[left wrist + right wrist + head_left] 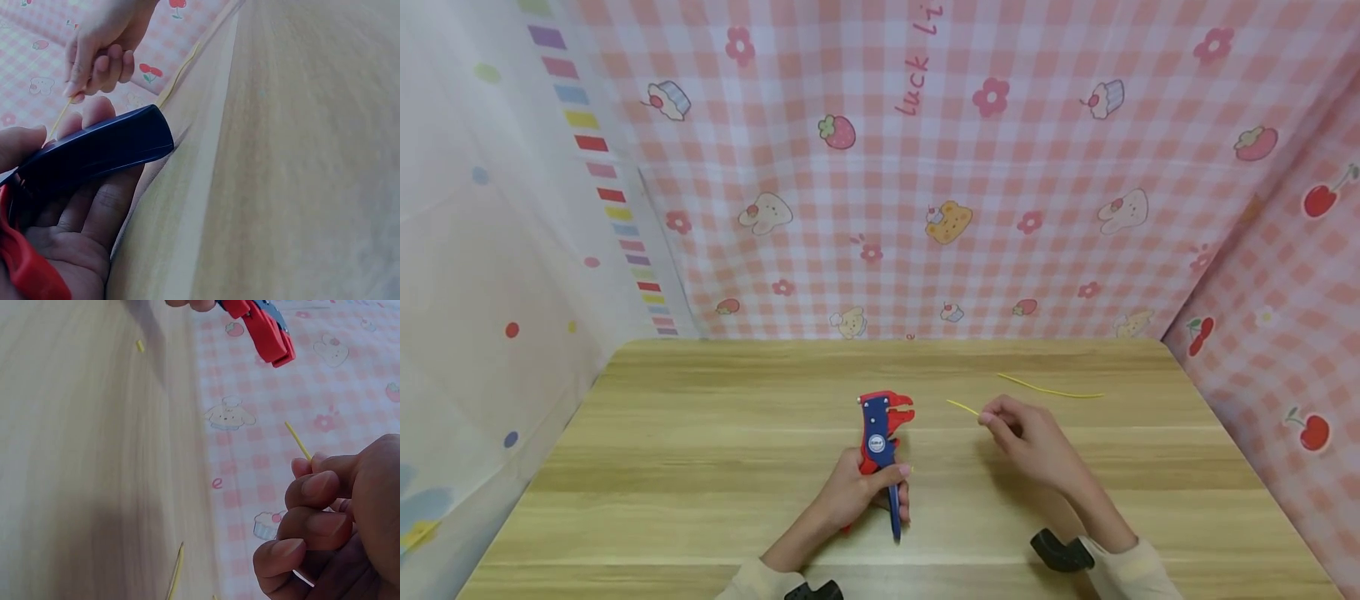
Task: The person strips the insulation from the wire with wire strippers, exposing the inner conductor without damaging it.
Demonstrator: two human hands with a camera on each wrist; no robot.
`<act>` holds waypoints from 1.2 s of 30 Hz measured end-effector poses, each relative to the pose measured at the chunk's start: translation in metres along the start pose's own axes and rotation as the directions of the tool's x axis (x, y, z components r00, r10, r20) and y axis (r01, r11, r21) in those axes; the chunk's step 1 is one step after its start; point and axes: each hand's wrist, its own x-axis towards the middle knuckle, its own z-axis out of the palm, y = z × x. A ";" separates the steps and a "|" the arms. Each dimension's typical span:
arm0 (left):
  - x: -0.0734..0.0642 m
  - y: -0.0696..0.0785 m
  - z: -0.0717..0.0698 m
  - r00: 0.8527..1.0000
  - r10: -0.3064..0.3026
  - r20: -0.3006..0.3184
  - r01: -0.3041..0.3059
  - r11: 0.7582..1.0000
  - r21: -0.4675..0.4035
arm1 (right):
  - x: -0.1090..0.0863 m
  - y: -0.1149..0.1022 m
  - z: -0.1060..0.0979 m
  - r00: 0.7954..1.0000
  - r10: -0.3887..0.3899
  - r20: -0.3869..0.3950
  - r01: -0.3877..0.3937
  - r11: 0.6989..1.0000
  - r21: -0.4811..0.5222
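Note:
My left hand (856,492) grips a wire stripper (876,417) with a blue body and red jaws. Its jaws stand apart and point to the right, and no wire lies between them. In the left wrist view the blue handle (103,150) crosses the fingers, with a red handle (28,265) by the palm. My right hand (1033,437) pinches a thin yellow wire (962,407) between thumb and forefinger. The wire's free end points left toward the stripper's jaws, with a gap between. The rest of this wire is hidden by the hand.
A second yellow wire (1051,390) lies on the wooden table (700,433) beyond my right hand. A short yellow scrap (140,345) rests near the left hand. Pink checked cloth (880,183) hangs behind the table, with more cloth at both sides.

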 end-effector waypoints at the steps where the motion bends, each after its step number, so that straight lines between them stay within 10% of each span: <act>1: 0.000 0.000 0.000 1.000 -0.002 0.003 0.002 1.000 -0.005 | 0.001 -0.002 0.000 1.000 -0.009 -0.003 0.009 1.000 -0.007; 36: -0.006 0.007 0.013 0.994 0.007 0.107 0.004 0.995 -0.099 | 0.002 -0.030 0.009 0.999 -0.041 0.034 0.040 0.999 0.036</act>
